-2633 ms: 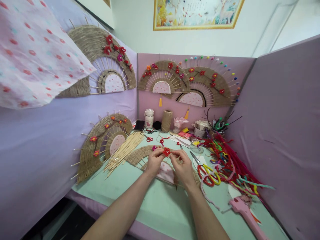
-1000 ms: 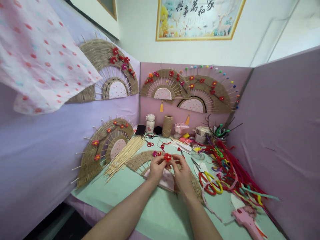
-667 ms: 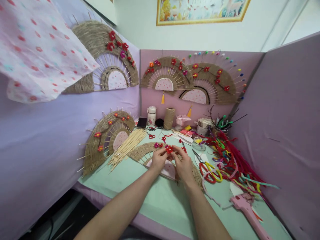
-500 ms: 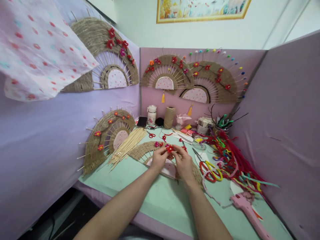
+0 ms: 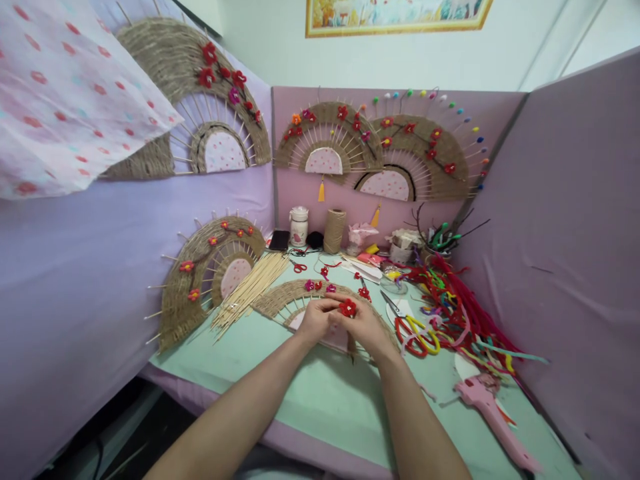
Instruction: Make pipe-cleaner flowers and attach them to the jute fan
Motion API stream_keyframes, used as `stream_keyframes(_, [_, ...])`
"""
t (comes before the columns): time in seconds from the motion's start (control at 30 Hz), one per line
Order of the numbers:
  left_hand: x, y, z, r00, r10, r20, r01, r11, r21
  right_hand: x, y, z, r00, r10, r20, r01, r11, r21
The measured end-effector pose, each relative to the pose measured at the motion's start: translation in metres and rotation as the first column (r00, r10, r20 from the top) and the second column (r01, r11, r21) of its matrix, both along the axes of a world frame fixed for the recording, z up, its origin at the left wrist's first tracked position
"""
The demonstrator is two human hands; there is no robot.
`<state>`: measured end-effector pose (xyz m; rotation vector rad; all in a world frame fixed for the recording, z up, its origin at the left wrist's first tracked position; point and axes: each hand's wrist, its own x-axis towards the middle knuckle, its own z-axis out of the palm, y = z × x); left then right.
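Observation:
A small red fuzzy flower, apparently pipe cleaner with a pale centre, is held up between my two hands. My right hand has its fingers curled around the flower, which faces up. Pinched at the flower's left side, my left hand meets the right fingertips; the exact grip there is partly hidden. Below both hands lies a half-round fan of twine and sticks, with magenta and red flowers along its upper edge. My hands cover part of its pink spotted centre.
Right of the fan lie scissors, a pink glue gun and a heap of coloured pipe cleaners. Thin wooden sticks are spread at left. A twine spool and a white bottle stand behind. Finished fans line the walls.
The red flower has turned to face upward and shifted slightly right and down, over my right fingers. My left fingers have moved in against the right hand. The whole view has shifted slightly.

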<state>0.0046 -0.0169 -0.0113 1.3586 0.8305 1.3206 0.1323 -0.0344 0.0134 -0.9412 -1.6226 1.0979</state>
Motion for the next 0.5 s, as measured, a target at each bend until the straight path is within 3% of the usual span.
stream_keyframes(0.13, [-0.0024,-0.0021,0.0045,0.982,-0.147,0.116,0.157,0.984,-0.088,-0.0013,-0.0032,0.0047,0.998,0.001,-0.063,0.001,0.999,0.033])
stream_keyframes(0.27, [-0.0016,-0.0035,0.0040,0.936,-0.292,0.197,0.314,0.946,-0.087,-0.0040,-0.0064,0.0071,0.992,0.009,-0.128,-0.007,1.000,0.018])
stream_keyframes(0.5, [-0.0003,-0.0008,-0.0017,0.938,-0.306,0.160,0.333,0.926,-0.179,-0.0014,-0.0102,0.0090,0.987,0.092,-0.129,-0.100,0.993,-0.061])
